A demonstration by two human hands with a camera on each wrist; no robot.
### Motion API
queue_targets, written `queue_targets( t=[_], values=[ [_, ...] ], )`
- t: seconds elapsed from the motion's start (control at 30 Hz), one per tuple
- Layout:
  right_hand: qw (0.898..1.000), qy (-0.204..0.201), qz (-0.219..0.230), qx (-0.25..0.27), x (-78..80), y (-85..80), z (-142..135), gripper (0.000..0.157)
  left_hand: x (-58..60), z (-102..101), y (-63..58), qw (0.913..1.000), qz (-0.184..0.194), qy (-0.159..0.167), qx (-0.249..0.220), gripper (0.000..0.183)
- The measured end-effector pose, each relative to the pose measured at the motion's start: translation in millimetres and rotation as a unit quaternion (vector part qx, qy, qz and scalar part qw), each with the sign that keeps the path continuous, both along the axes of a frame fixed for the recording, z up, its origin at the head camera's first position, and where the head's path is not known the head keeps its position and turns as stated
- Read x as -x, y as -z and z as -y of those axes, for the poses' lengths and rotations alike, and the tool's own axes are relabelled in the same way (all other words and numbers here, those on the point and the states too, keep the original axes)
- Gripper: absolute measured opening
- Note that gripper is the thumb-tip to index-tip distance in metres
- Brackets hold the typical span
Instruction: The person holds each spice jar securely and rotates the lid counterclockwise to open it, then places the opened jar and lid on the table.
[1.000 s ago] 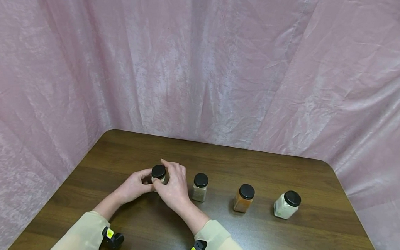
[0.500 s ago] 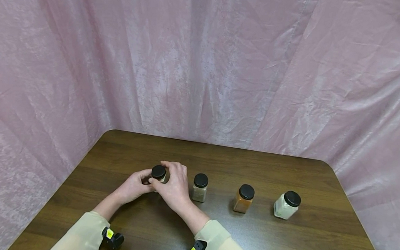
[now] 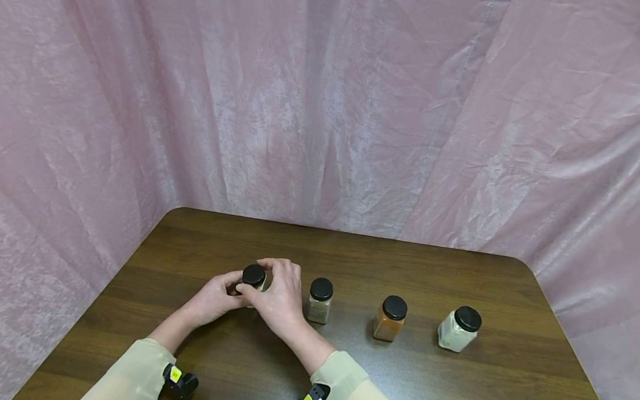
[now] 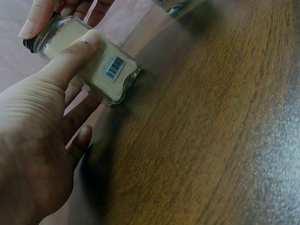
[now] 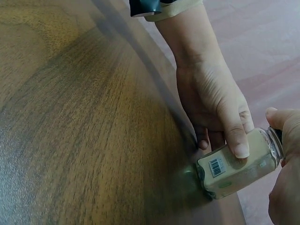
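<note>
- On tabletop (image 3: 432,267), L of centre: beige-filled sq. glass jar (image 5: 246,171), upright, long axis approx. vert.
- L hand (image 3: 216,298) grips jar body, thumb nr barcode sticker (image 4: 114,68); jar's to its R.
- R hand (image 3: 281,298) holds blk lid (image 3: 254,275), higher up; jar's to its L.
- Neither hand nearer, both touching.
</note>
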State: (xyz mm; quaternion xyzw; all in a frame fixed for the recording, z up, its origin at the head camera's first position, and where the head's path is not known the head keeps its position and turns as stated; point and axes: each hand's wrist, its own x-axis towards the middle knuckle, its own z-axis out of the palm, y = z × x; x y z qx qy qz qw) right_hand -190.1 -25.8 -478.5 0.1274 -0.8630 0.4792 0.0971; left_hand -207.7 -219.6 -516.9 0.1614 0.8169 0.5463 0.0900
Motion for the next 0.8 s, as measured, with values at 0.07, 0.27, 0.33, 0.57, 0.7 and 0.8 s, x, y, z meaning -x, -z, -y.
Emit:
queue_targets(
  t=[0.07, 0.27, 0.33, 0.57, 0.7, 0.8],
  values=[
    [1.000, 0.004, -0.003, -0.002, 0.6, 0.5, 0.2, 0.056, -0.3, -0.3, -0.8, 1.0000, 0.006, 0.000, -0.002, 0.045],
    [1.000, 0.006, -0.007, 0.005, 1.0, 0.6, 0.0, 0.053, -0.2, -0.4, -1.4, 0.9999, 0.009, 0.003, -0.006, 0.045],
    [1.000, 0.006, -0.008, 0.006, 0.8, 0.5, 0.1, 0.051, -0.2, -0.6, -1.5, 0.9999, 0.009, 0.004, -0.006, 0.046],
    [1.000, 0.004, -0.012, 0.005, 0.0, -0.7, 0.8, 0.048, -0.6, -0.5, -2.1, 1.0000, 0.005, 0.002, 0.003, 0.046],
    [1.000, -0.003, -0.006, 0.000, -1.0, -2.5, 1.2, 0.045, -0.4, -0.2, -1.8, 0.9999, -0.002, 0.000, 0.011, 0.046],
    [1.000, -0.009, -0.003, -0.005, -1.7, -3.2, 1.4, 0.045, -0.3, -0.3, -1.2, 0.9999, -0.008, 0.000, 0.011, 0.047]
  ],
)
